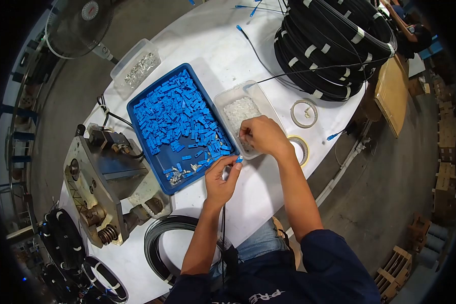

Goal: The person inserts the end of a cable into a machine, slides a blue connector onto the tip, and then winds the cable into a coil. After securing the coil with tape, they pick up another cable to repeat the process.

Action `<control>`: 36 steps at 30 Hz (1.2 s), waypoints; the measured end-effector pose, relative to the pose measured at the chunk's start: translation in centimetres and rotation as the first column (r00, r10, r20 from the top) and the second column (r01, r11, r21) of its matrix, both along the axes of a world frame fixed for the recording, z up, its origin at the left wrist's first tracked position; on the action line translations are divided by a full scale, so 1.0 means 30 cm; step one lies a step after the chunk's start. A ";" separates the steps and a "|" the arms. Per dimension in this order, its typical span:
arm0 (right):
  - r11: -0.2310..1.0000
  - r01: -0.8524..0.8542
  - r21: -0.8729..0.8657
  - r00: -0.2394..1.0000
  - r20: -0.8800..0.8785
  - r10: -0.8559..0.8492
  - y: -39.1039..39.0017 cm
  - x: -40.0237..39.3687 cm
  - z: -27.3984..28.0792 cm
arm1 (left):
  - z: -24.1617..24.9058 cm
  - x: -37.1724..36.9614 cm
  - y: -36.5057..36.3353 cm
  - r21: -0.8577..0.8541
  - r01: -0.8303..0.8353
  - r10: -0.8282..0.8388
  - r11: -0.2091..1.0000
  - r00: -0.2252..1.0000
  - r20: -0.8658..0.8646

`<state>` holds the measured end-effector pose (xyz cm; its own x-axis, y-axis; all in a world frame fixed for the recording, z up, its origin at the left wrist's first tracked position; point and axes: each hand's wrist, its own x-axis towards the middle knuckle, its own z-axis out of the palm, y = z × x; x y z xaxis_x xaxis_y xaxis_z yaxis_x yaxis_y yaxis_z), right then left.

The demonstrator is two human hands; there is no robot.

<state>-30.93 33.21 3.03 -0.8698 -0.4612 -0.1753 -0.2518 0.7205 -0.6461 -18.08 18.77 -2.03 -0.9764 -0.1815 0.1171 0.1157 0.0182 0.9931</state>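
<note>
My left hand (pixel 221 178) pinches a small blue connector piece (pixel 238 159) at the end of a thin black cable (pixel 223 223) that runs down toward my lap. My right hand (pixel 262 136) reaches into a clear plastic tub (pixel 227 97) of small white parts, fingertips closed among them; whether it holds one is hidden. A blue tray (pixel 137 104) full of several blue plastic connector pieces lies just left of both hands.
A metal press tool (pixel 99 187) stands at the left. Large black cable coils (pixel 334 45) sit at the far right, more coils (pixel 159 238) near my lap. Another clear tub (pixel 136 66) of metal parts, two tape rolls (pixel 304 112) and a fan (pixel 81 23) are around.
</note>
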 end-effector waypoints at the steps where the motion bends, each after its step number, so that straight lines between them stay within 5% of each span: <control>1: 1.000 -0.004 -0.001 1.000 0.000 0.004 0.005 0.005 -0.001 | 0.000 0.001 -0.001 -0.001 -0.004 0.004 1.000 1.000 0.000; 4: 0.978 0.054 -0.202 0.993 -0.092 -0.074 0.024 0.036 0.062 | -0.002 0.000 0.003 0.020 -0.004 0.004 1.000 1.000 0.017; 10: 0.805 0.071 -0.589 0.996 0.082 -0.027 0.064 0.156 0.109 | 0.019 -0.006 0.003 -0.003 -0.001 0.001 1.000 1.000 -0.011; 16: 0.664 0.308 -0.681 0.940 0.325 -0.102 0.054 0.229 0.091 | 0.017 -0.004 -0.001 0.009 -0.015 0.015 1.000 0.999 -0.039; 36: 0.611 0.412 -0.676 0.903 0.395 -0.172 0.037 0.236 0.058 | 0.015 -0.001 -0.016 -0.101 0.060 -0.061 0.993 0.998 -0.015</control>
